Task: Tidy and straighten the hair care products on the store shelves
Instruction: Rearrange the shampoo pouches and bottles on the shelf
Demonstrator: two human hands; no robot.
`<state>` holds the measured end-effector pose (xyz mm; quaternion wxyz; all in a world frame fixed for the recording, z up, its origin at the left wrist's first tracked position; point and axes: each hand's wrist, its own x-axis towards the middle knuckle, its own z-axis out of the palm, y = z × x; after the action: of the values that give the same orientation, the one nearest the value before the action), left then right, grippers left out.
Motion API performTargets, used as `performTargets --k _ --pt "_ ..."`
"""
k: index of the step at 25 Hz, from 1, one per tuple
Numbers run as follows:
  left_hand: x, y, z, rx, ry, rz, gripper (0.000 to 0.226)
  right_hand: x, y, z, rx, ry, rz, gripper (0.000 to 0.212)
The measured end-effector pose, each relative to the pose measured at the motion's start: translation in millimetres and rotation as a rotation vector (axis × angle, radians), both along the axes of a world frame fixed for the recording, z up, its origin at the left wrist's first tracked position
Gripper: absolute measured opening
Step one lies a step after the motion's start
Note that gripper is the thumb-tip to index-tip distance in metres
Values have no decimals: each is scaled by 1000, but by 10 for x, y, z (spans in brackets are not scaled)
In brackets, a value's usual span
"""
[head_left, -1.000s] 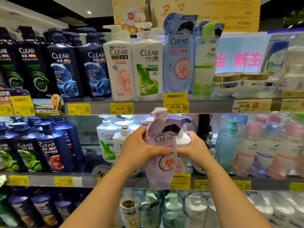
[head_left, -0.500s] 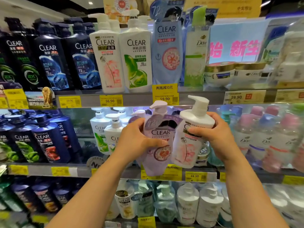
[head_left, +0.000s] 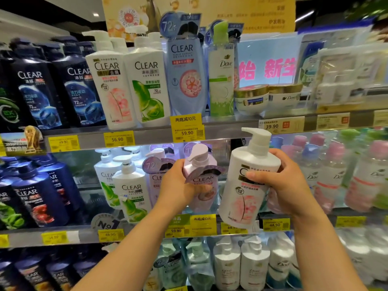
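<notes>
Hands at mid-shelf, each holding one bottle. The left hand [head_left: 178,185] wraps a lilac bottle [head_left: 201,177] just below its pump, fingers curled round the front; a card collar hangs at the bottle's neck. The right hand [head_left: 281,183] grips a white bottle [head_left: 245,185] with a pink flower label, thumb across the front and fingers behind; this bottle tilts, pump leaning right, base hanging in front of the middle shelf [head_left: 147,234] edge rather than resting on it. The two bottles sit just beside each other, whether touching cannot be told.

Risks, as judged from this pose: the white bottle is held high on its body with its base unsupported, so a slack grip could let it slide or swing into the price tags [head_left: 201,224] below. Setting either bottle back one-handed could knock the neighbouring white and green bottles [head_left: 130,192] on the left, which stand close together. The loose collar may snag on adjacent pumps.

Setting: a store aisle with tiered metal shelves edged in yellow price tags. The top shelf carries dark blue bottles [head_left: 52,85] at left, white ones at centre, and jars [head_left: 252,99] at right; the bottom shelf holds further white bottles. A yellow banner [head_left: 231,11] hangs overhead.
</notes>
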<state>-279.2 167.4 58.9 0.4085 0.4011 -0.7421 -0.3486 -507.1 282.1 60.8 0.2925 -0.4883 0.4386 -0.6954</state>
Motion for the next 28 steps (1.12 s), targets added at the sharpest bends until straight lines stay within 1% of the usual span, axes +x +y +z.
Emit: performTargets --k 2,6,10,12,14,16,20,23,25,28 --pt "-66 -24 -87 19 -11 37 67 -12 45 26 -11 17 8 72" --pt "-153 -48 -172 18 -75 109 61 -43 78 22 -13 31 3 66" --pt "-145 -75 -223 16 -81 128 73 -26 37 16 -6 11 -8 64" --pt "-143 -76 -241 19 -118 131 79 -17 3 12 -10 2 -23 64" --pt "-152 -62 -251 -24 -184 145 81 -13 -36 -2 -7 8 -37 63" --pt "-159 -56 -237 -97 -243 161 78 -3 -72 -17 4 24 -38 61" --pt "-153 -112 -144 -251 -254 173 62 36 -146 -27 41 24 -34 56" --pt "-165 -111 -155 -379 -351 199 55 61 -231 -32 58 25 -32 59" --pt "-176 -112 -191 -404 -403 221 57 89 -290 -24 71 38 -29 66" --pt "-166 -138 -194 -373 -451 226 60 144 -356 35 81 39 -24 70"
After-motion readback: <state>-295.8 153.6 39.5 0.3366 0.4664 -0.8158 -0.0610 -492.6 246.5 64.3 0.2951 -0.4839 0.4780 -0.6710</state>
